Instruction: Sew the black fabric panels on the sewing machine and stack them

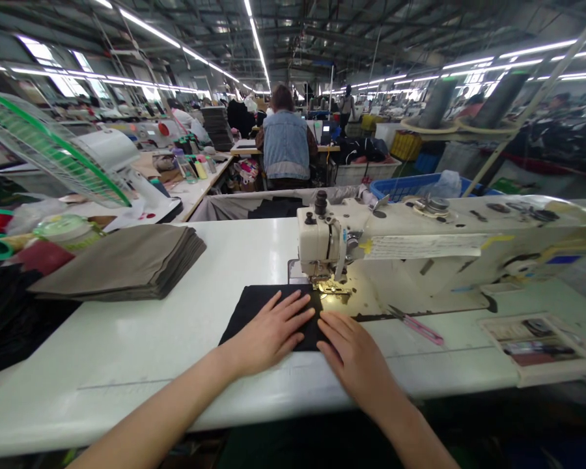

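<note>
lying under flat left hand (267, 333) — black cloth (258, 303), right hand (355, 352) outstretched at its right edge

Close by there were two bare hands, one left hand (271, 335) and one right hand (359, 358); one black cloth (251, 309); one sewing machine (400, 223), with one strip of paper (424, 246) on it; one pair of pink-handled snips (424, 329); one shallow tray (542, 376); one stack of grey-brown fabric (122, 264), its layers packed too closely to number; one fan (108, 151); two grey thread cones (432, 104) (501, 98); one blue basket (395, 187); one white table (200, 326); ahead were one person in a denim vest (286, 146) and, farther off, one standing person (346, 104); the ceiling lights (150, 27) were several, running too far back for an exact count.
</note>
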Motion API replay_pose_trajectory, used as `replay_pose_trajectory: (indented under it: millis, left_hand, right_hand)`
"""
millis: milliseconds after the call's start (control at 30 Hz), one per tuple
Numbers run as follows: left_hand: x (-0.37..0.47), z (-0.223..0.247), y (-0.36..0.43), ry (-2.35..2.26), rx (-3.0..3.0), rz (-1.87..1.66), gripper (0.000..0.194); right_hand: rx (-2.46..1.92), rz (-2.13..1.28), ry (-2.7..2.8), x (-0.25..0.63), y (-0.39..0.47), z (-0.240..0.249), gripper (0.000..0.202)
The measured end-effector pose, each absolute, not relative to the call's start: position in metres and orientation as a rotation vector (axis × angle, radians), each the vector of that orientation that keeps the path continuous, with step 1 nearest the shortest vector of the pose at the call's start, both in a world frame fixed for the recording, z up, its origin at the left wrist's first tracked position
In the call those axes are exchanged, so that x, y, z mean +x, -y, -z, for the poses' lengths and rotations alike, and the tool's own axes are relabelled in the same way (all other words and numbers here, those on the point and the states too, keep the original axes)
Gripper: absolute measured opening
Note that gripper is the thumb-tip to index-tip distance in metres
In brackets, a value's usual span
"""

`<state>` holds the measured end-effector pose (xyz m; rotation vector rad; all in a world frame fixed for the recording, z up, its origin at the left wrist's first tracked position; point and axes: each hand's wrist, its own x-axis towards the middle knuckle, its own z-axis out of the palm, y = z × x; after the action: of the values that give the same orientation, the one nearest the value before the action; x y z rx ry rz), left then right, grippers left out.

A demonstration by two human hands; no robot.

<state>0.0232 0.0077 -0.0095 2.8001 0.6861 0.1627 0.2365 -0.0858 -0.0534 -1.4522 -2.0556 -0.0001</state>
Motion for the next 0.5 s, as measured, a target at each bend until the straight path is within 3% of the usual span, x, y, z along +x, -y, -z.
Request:
replay_pose_trajectory:
  millis: [200, 500]
  left_hand:
    - [0.015, 0.006, 0.023, -0.517, 2.768, -0.126, 0.048]
    - [0.020, 0.010, -0.018, -0.552, 2.772, -0.230, 0.044]
  right_hand:
    - [-1.348, -0.003, 2.148, 0.246, 0.119, 0.052, 0.033]
    - [-1.377, 0.022, 2.118, 0.247, 0.074, 0.044, 0.024]
